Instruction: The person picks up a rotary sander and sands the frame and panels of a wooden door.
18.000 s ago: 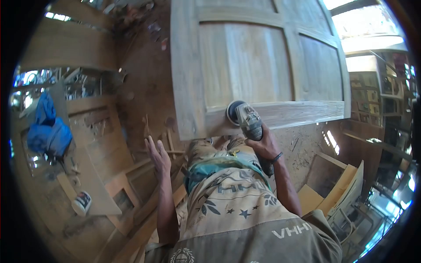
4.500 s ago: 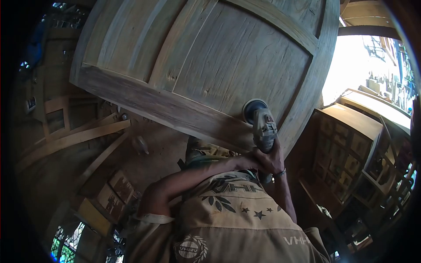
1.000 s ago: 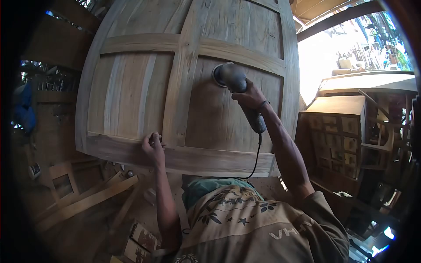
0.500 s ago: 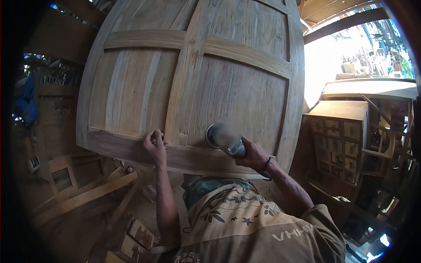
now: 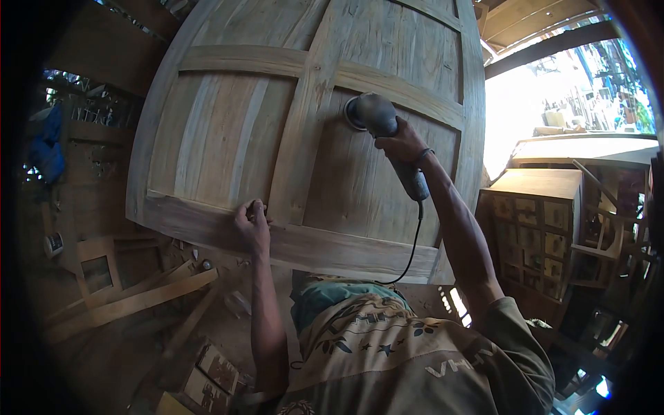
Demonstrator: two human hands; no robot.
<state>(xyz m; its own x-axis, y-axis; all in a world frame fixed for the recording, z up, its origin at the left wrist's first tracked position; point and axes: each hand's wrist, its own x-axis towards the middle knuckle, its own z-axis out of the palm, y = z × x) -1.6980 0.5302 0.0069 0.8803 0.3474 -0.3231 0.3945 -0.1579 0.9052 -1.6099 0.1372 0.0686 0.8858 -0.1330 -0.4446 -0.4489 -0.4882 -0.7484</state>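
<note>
My right hand (image 5: 403, 143) is closed around the body of an angle grinder (image 5: 409, 178) with a round disc pad. The pad lies against the upper left part of the lower right panel of a large panelled wooden door (image 5: 315, 124), just under the cross rail. A black cord (image 5: 417, 238) runs from the tool's rear end down toward my waist. My left hand (image 5: 254, 225) rests on the door's bottom rail (image 5: 332, 249), left of the middle upright, with its fingers curled in. Whatever those fingers hold, if anything, is hidden.
A wooden cabinet with small square panels (image 5: 532, 228) stands to the right, beside a chair-like wooden frame (image 5: 605, 235). Wooden planks (image 5: 131, 304) lie at the lower left. Boxes (image 5: 211, 373) sit near my left elbow. A blue cloth or bag (image 5: 48, 145) hangs far left.
My right hand has pushed the angle grinder up the panel, from near the bottom rail to just below the cross rail. My left hand stays on the bottom rail.
</note>
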